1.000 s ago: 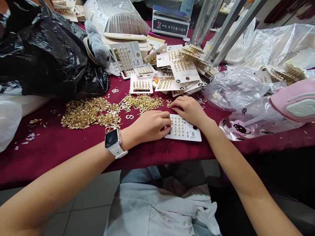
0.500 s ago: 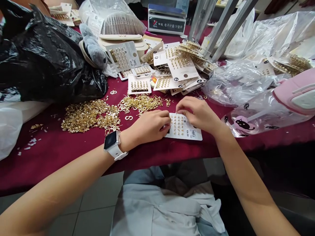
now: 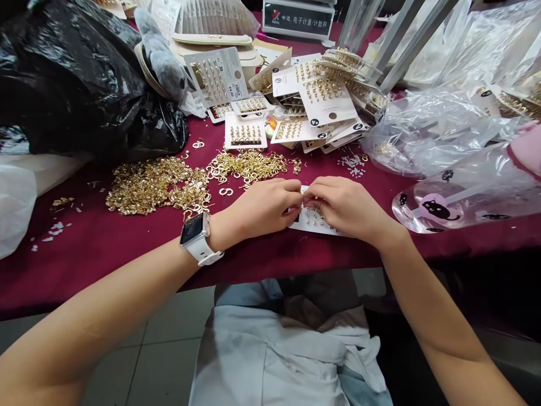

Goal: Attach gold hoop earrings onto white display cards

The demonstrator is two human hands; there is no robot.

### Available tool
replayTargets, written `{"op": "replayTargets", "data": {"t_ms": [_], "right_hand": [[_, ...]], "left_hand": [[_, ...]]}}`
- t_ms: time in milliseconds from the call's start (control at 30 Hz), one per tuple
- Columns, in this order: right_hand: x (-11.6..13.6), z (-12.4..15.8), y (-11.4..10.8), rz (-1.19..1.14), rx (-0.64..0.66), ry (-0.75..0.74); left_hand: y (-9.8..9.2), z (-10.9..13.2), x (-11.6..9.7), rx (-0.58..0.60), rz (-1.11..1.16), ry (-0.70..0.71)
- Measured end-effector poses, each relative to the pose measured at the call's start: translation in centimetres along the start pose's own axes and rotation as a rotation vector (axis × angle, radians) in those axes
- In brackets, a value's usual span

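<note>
Left hand (image 3: 264, 207) and right hand (image 3: 347, 206) meet fingertip to fingertip over white paper earring card (image 3: 313, 223), which lies flat on the maroon tablecloth (image 3: 127, 248) near the front table edge. Both hands have fingers curled, thumb and forefinger pinched. There is a tiny glint between the tips, too small to identify. White smartwatch (image 3: 195, 238) on left wrist. Loose gold earring heap (image 3: 247, 164) lies just beyond the hands. Pile of filled white cards (image 3: 325, 101) farther back.
</note>
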State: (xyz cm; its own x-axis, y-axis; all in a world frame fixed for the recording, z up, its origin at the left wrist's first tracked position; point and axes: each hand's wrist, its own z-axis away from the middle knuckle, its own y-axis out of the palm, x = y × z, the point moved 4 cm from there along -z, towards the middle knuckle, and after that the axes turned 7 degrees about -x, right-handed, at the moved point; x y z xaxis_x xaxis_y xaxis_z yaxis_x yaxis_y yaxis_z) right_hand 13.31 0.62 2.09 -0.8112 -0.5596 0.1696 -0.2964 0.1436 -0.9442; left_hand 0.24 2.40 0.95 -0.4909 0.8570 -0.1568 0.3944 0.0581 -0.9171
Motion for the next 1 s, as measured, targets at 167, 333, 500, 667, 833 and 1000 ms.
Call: {"op": "replayTargets", "data": {"t_ms": [167, 333, 500, 667, 833, 1000], "right_hand": [[0.2, -0.1, -0.2, 0.039, 0.048, -0.028], [0.6, -0.3, -0.6, 0.166, 0.098, -0.120], [0.2, -0.8, -0.6, 0.129, 0.153, -0.181], [-0.4, -1.1, -0.5, 0.096, 0.204, -0.200], [-0.1, -1.2, -0.7, 0.139, 0.174, -0.296], [0.0, -1.3, -1.0, 0.169, 0.117, -0.427]], "left_hand": [[0.1, 0.0, 0.1, 0.003, 0.018, -0.015], [0.0, -0.1, 0.1, 0.005, 0.014, -0.010], [-0.1, -0.1, 0.0, -0.021, 0.010, -0.006], [-0.1, -0.2, 0.0, -0.021, 0.026, -0.004], [-0.1, -0.2, 0.0, -0.042, 0.031, 0.007], [0.0, 0.0, 0.1, -0.044, 0.037, -0.003]]}}
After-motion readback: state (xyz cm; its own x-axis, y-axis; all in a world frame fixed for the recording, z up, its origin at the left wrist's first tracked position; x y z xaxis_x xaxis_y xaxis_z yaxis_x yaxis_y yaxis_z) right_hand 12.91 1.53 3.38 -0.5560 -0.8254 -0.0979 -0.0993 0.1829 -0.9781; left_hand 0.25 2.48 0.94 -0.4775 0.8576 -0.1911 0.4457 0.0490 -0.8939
